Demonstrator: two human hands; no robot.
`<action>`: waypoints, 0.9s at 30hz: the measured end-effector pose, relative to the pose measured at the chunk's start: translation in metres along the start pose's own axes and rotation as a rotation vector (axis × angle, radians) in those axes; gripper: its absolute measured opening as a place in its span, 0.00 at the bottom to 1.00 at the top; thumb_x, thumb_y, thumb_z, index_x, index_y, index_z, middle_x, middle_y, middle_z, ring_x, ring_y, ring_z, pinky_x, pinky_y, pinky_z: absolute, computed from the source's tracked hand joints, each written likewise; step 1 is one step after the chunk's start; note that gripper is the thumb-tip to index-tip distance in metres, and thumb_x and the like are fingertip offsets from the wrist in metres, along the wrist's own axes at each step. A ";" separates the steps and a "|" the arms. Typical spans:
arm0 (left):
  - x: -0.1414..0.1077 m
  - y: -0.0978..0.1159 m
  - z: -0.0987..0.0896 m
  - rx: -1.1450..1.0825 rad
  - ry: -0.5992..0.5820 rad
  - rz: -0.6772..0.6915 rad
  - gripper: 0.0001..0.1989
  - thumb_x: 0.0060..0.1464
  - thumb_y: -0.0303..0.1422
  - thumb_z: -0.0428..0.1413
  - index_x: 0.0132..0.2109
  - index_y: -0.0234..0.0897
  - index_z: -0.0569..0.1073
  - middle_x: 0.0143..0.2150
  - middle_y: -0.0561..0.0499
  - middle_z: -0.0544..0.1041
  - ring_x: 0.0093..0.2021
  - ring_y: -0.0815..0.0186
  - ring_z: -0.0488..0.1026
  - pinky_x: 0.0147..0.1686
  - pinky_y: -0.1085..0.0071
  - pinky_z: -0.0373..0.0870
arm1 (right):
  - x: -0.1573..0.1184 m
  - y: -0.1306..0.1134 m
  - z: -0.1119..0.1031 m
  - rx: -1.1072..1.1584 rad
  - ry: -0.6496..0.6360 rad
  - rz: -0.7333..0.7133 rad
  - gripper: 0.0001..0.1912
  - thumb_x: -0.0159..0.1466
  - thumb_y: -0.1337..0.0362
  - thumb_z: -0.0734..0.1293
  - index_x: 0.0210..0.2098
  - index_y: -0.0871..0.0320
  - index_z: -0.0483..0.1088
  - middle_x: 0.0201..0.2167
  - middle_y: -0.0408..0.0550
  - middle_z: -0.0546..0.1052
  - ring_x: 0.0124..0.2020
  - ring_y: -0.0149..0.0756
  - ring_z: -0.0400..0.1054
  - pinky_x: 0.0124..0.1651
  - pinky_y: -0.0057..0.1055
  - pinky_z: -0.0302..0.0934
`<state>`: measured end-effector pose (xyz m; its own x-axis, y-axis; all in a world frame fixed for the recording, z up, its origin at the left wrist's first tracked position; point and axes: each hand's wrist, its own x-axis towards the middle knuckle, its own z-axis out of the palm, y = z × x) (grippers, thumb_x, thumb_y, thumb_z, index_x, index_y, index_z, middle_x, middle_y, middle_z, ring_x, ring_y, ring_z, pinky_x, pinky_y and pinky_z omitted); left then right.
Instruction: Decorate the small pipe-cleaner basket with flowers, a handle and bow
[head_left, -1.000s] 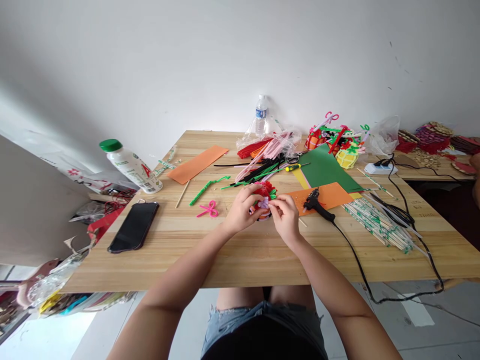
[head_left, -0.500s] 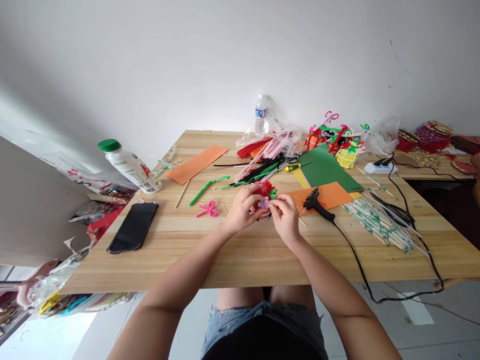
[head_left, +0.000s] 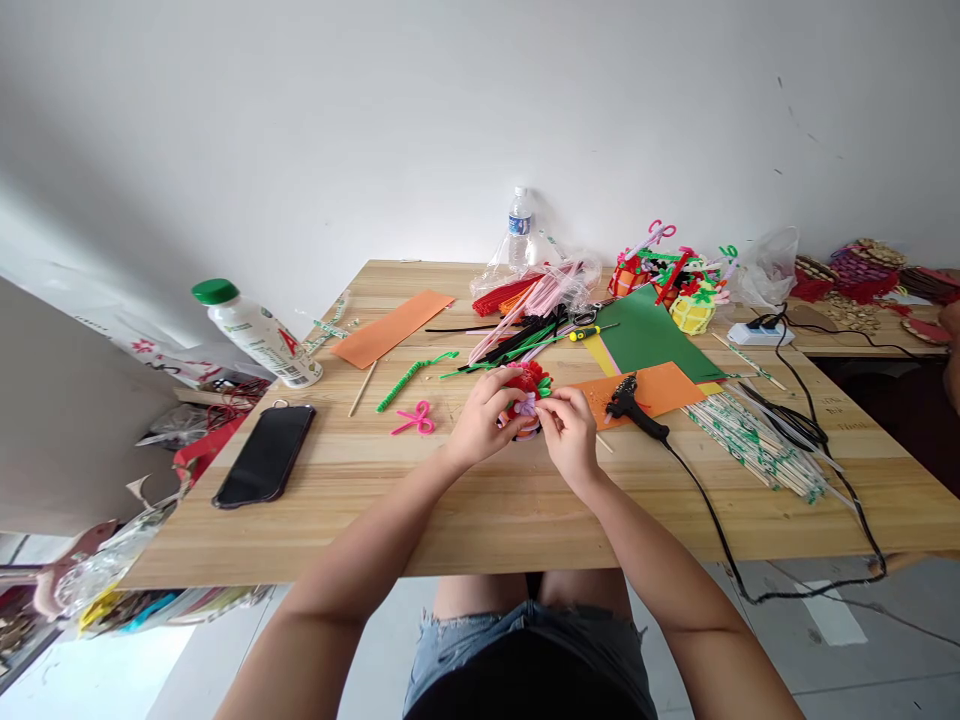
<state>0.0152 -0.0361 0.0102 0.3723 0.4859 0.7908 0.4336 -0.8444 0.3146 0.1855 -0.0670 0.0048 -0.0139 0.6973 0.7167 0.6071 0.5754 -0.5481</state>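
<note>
Close to the front of the table, my left hand (head_left: 480, 422) is closed around the side of a small pipe-cleaner craft piece (head_left: 531, 376), red and fuzzy on top with a bit of green. On its near face sits a small purple pipe-cleaner flower (head_left: 526, 406). My right hand (head_left: 571, 432) pinches the flower's right edge between thumb and fingers. Both hands partly cover the piece, and its lower part is mostly hidden. To the left lie a pink pipe-cleaner bow (head_left: 416, 418) and a coiled green pipe cleaner (head_left: 412, 382).
A black glue gun (head_left: 634, 408) rests on orange paper (head_left: 675, 390), its cord running off the front edge. Wrapped sticks (head_left: 757, 445) lie at right. Farther back are pipe cleaners (head_left: 525, 335), a screwdriver (head_left: 585, 333) and green sheets (head_left: 652, 335). A phone (head_left: 266, 455) and white bottle (head_left: 262, 335) stand left.
My hands keep almost the same hold on the craft piece and the purple flower. The view has shifted very slightly; nothing on the table has visibly moved.
</note>
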 end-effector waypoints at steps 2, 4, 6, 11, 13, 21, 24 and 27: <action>0.000 0.000 0.000 0.000 0.004 0.006 0.12 0.56 0.34 0.59 0.46 0.38 0.69 0.56 0.39 0.69 0.57 0.54 0.67 0.54 0.52 0.69 | 0.000 0.000 0.000 0.003 0.004 -0.006 0.07 0.66 0.68 0.63 0.35 0.58 0.74 0.37 0.52 0.70 0.37 0.37 0.70 0.34 0.32 0.69; 0.000 0.001 0.000 0.002 0.006 0.008 0.12 0.56 0.34 0.59 0.46 0.38 0.68 0.56 0.39 0.69 0.57 0.54 0.67 0.54 0.52 0.69 | 0.000 0.000 0.000 0.003 0.001 -0.002 0.07 0.66 0.68 0.63 0.35 0.57 0.74 0.37 0.52 0.70 0.37 0.37 0.70 0.34 0.32 0.69; 0.001 0.001 -0.001 0.002 0.005 0.006 0.12 0.56 0.34 0.59 0.46 0.38 0.68 0.56 0.39 0.69 0.57 0.54 0.67 0.54 0.52 0.70 | -0.001 0.001 0.001 0.002 -0.006 0.010 0.07 0.66 0.68 0.63 0.35 0.56 0.74 0.37 0.51 0.69 0.37 0.37 0.70 0.34 0.32 0.69; 0.001 0.001 -0.001 -0.006 0.007 0.008 0.12 0.56 0.33 0.60 0.46 0.38 0.68 0.56 0.39 0.69 0.57 0.54 0.67 0.54 0.52 0.69 | -0.001 0.001 0.001 0.005 -0.015 0.028 0.08 0.66 0.67 0.63 0.35 0.55 0.74 0.37 0.51 0.69 0.37 0.37 0.70 0.34 0.32 0.69; 0.001 0.001 0.000 -0.006 0.008 0.007 0.12 0.56 0.33 0.60 0.46 0.38 0.68 0.56 0.38 0.69 0.57 0.54 0.67 0.54 0.52 0.69 | -0.001 0.001 0.001 0.004 -0.013 0.025 0.08 0.66 0.67 0.63 0.35 0.56 0.74 0.37 0.51 0.70 0.37 0.37 0.70 0.34 0.32 0.69; 0.000 0.001 0.000 -0.002 0.001 -0.002 0.12 0.56 0.34 0.59 0.46 0.38 0.69 0.56 0.39 0.69 0.57 0.54 0.67 0.54 0.52 0.69 | 0.000 0.001 0.000 0.005 -0.015 0.023 0.08 0.66 0.67 0.63 0.35 0.56 0.74 0.37 0.51 0.69 0.37 0.37 0.70 0.36 0.33 0.69; 0.000 0.001 -0.001 0.000 -0.002 -0.007 0.11 0.57 0.34 0.58 0.46 0.38 0.68 0.56 0.39 0.69 0.57 0.54 0.67 0.54 0.52 0.69 | 0.000 0.000 0.000 0.008 -0.019 0.029 0.08 0.66 0.67 0.63 0.35 0.56 0.75 0.37 0.51 0.69 0.37 0.37 0.70 0.36 0.33 0.69; 0.000 0.001 -0.001 0.000 -0.001 -0.002 0.11 0.57 0.34 0.58 0.46 0.38 0.69 0.56 0.39 0.69 0.57 0.54 0.67 0.54 0.52 0.69 | 0.000 0.000 0.000 0.005 -0.024 0.040 0.08 0.66 0.67 0.63 0.35 0.56 0.75 0.37 0.51 0.70 0.36 0.37 0.70 0.36 0.33 0.69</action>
<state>0.0150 -0.0371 0.0114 0.3721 0.4874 0.7899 0.4345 -0.8435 0.3158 0.1857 -0.0672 0.0047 -0.0089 0.7301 0.6832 0.6038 0.5486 -0.5784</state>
